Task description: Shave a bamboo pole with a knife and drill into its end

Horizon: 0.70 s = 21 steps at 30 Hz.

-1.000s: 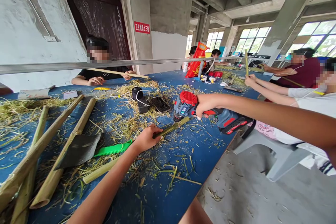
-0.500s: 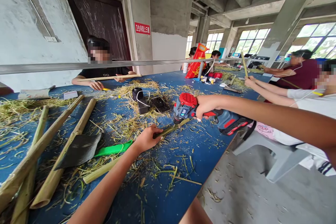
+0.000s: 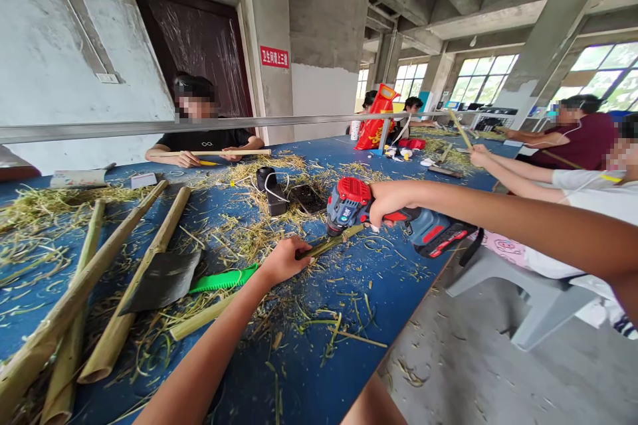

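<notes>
Right hand: the right hand (image 3: 391,202) is closed round the grip of a cordless drill (image 3: 349,202), its fingers wrapped over the red-and-blue body, with the battery base (image 3: 443,239) pointing away to the right.

Left hand: the left hand (image 3: 284,260) is closed in a fist round a thin bamboo stick (image 3: 331,242), gripping it near one end.

Stick: held above the blue workbench (image 3: 349,325), its far end right at the drill's nose (the exact contact is too small to make out).

Workbench, near side: a dark broad-bladed chopper (image 3: 162,281) with a green ridged handle (image 3: 224,279) lies just left of the left hand, across a long bamboo pole (image 3: 119,329). A short bamboo piece (image 3: 202,317) lies beside it, and more poles (image 3: 74,299) lie further left, all among straw-like bamboo shavings (image 3: 249,236).

Workbench, middle: a black charger (image 3: 272,191) with a white cable stands beside a dark phone (image 3: 306,199).

Across the workbench: a co-worker in a black T-shirt (image 3: 204,141) holds a long bamboo strip (image 3: 214,153) in both hands.

Right of the workbench: a co-worker in white (image 3: 598,196) raises a stick (image 3: 459,127), sitting beyond a grey plastic chair (image 3: 518,292).
</notes>
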Available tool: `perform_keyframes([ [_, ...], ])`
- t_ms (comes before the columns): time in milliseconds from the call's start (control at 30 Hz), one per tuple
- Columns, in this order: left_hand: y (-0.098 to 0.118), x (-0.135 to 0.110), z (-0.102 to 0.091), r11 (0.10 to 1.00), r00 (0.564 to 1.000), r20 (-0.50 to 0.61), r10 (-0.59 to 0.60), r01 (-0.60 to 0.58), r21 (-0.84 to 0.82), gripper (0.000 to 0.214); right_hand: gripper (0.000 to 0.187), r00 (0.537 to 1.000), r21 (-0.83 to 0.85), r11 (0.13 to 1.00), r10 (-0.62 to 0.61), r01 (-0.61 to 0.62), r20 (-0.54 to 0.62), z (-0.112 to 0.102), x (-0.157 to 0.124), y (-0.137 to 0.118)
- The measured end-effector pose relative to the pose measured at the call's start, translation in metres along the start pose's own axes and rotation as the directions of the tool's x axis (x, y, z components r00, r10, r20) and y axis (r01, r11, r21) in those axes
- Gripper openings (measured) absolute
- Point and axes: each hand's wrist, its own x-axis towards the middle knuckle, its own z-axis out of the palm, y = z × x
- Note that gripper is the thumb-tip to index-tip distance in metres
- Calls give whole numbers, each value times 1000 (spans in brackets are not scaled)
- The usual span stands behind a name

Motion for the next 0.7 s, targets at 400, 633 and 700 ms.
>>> perform_keyframes([
  [400, -1, 0, 2, 999, 1000, 2, 22, -22, -27, 27, 14, 1000, -22, 1000, -17, 18, 18, -1, 3, -4],
  [633, -2, -1, 3, 1000, 1000, -9, 27, -27, -5, 25, 12, 999, -53, 998, 25, -26, -31, 3, 5, -9],
  [700, -3, -1, 4, 999, 999, -11, 33, -33, -5, 26, 13, 1000, -39, 999, 22, -22, -14, 4, 6, -9],
])
